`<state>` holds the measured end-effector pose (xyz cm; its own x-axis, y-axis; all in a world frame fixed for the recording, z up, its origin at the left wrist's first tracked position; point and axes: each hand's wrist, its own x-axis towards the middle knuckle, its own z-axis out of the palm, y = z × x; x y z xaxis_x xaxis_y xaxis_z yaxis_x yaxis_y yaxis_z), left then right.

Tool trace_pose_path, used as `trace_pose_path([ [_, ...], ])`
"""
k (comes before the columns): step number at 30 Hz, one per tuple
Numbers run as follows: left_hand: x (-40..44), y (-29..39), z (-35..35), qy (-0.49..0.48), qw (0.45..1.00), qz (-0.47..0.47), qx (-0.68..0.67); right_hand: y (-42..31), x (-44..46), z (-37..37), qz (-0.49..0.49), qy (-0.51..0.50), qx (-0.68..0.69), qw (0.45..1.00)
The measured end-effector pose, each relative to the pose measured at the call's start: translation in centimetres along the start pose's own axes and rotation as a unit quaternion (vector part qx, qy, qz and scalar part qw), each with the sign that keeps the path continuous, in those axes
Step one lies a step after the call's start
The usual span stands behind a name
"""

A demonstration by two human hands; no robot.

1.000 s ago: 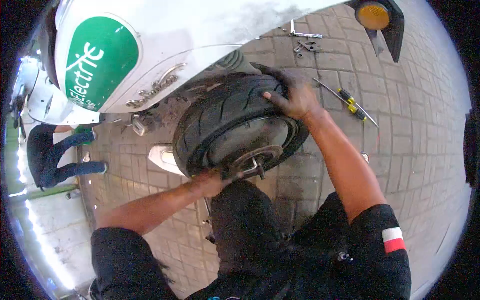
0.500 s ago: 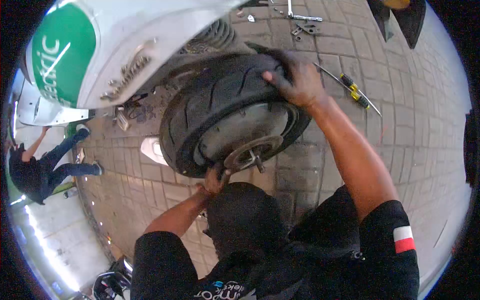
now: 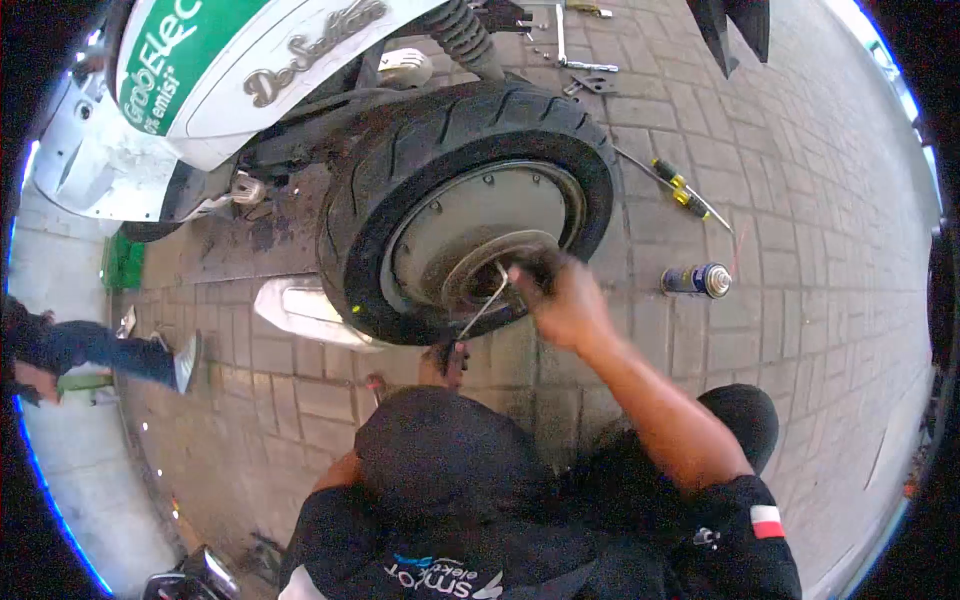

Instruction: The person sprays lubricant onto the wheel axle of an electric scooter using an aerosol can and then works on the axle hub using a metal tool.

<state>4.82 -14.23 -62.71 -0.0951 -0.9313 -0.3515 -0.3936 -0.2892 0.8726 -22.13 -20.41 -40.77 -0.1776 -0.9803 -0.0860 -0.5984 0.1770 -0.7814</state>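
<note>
A scooter wheel (image 3: 480, 215) with a black treaded tyre and a grey metal hub stands tilted in front of me. At the hub's centre, my right hand (image 3: 570, 300) is bent over the axle area, its fingers smeared by motion and partly hiding the axle. A slim, wrench-like metal tool (image 3: 484, 308) slants from the axle down to the tyre's lower edge. Its lower end meets the curled fingers of my left hand (image 3: 447, 362), partly covered by my cap. The tool's upper end lies by my right fingertips; whether they touch it is unclear.
The white and green scooter body (image 3: 250, 80) rises at upper left. A white panel (image 3: 315, 310) lies left of the tyre. To the right are yellow-black screwdrivers (image 3: 680, 188) and a spray can (image 3: 697, 281). A ratchet (image 3: 588, 66) lies behind. Another person's leg (image 3: 110, 350) shows at far left.
My right hand has left the tyre's top and come down to the axle. The slim tool now shows between the axle and my left hand. The spray can has come into view.
</note>
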Motion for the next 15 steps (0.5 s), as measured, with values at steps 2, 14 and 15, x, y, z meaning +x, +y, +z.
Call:
trace_pose_path([
  [2, -1.7, 4.6, -0.5, -0.002, 0.998, 0.048, -0.026, 1.4, -1.1, 2.9, 0.035, -0.047, 0.063, 0.996],
  [14, -0.5, 5.2, -5.2, -0.213, 0.970, 0.106, 0.037, -0.2, -1.9, 3.8, -0.032, -0.101, -0.140, 0.984],
  [15, -0.2, 5.1, -5.5, -0.254, 0.959, 0.114, 0.056, -1.1, -2.4, 2.0, 0.034, -0.153, -0.057, 0.986],
])
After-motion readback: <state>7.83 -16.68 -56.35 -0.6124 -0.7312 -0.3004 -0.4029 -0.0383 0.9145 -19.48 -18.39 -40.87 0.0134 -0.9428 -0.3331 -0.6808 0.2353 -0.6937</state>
